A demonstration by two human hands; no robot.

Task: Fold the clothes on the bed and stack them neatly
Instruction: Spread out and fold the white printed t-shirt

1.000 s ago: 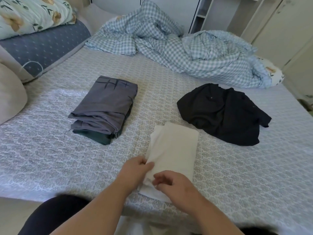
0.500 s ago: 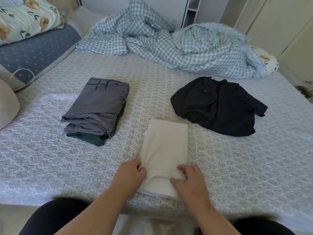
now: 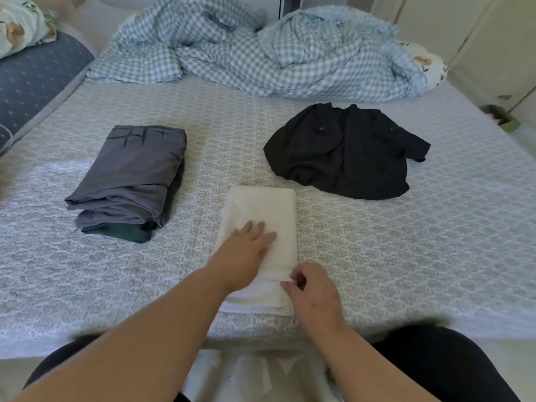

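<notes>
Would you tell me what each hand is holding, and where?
Right hand pinches the white garment at its near right corner; left hand only presses flat on it.

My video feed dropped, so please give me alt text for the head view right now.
A left hand presses flat on a folded white cloth garment near the bed's front edge while the right hand pinches its near corner. A folded grey-and-green clothes stack lies left, a crumpled black shirt right.
</notes>
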